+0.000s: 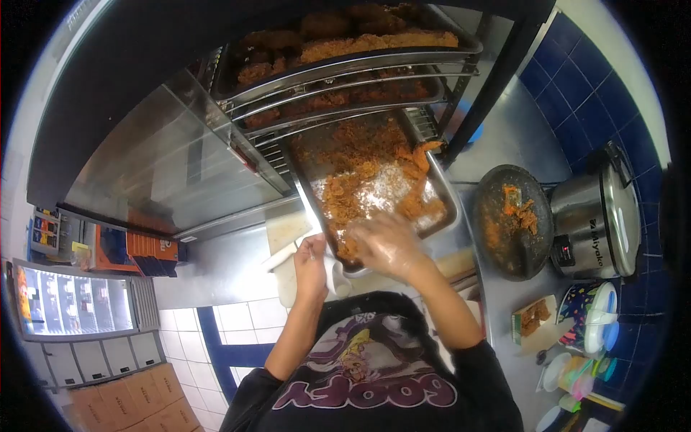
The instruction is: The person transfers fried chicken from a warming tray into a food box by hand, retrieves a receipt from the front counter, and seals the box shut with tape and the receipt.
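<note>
My left hand (pixel 311 259) is closed at the near left corner of a metal tray (pixel 455 209), its fingers pinching a white paper-like pouch (pixel 335 277). Inside the tray lie orange-brown fried crumbs (pixel 345 194), with larger pieces along its right side. Over the tray's near part, my right hand (pixel 392 248) reaches down at the crumbs. It looks shiny, and motion smears its fingers, so whether they hold anything is hard to see. The tray's far end rests inside a glass-doored cabinet.
Above, cabinet racks carry trays of fried pieces (pixel 381 47). To the right stand a dark stone-like mortar (pixel 512 248) with orange food, a steel rice cooker (pixel 594 216), an open box (pixel 536 317) and tubs (pixel 590 313). The glass door (pixel 173 158) hangs open at left.
</note>
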{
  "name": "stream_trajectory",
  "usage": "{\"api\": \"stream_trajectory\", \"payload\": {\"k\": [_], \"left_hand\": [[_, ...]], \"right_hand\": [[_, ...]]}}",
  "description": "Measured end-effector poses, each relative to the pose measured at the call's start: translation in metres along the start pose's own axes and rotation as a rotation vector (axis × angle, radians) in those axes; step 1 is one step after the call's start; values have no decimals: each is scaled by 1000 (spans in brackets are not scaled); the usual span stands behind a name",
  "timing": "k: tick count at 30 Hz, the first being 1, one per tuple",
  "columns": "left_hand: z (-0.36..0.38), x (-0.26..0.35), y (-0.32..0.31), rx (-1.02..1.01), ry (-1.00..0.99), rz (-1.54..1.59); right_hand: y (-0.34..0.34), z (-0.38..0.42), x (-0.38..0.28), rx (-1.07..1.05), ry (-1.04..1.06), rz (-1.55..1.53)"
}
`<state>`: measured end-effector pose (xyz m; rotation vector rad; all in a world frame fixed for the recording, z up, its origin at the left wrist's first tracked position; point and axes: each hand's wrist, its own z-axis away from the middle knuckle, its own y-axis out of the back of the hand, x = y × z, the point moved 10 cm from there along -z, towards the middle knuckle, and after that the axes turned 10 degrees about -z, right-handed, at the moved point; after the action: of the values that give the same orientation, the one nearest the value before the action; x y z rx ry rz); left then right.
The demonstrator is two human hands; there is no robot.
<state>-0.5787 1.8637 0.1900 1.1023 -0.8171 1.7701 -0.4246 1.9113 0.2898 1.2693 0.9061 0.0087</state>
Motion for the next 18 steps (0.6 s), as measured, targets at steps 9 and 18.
{"api": "stream_trajectory", "payload": {"k": [9,18], "left_hand": [[-3,-4,-1,-11,28,25],[0,2,-5,-31,31,23]], "right_hand": [[86,46,59,250,-371,-108],[87,37,72,293,-147,146]]}}
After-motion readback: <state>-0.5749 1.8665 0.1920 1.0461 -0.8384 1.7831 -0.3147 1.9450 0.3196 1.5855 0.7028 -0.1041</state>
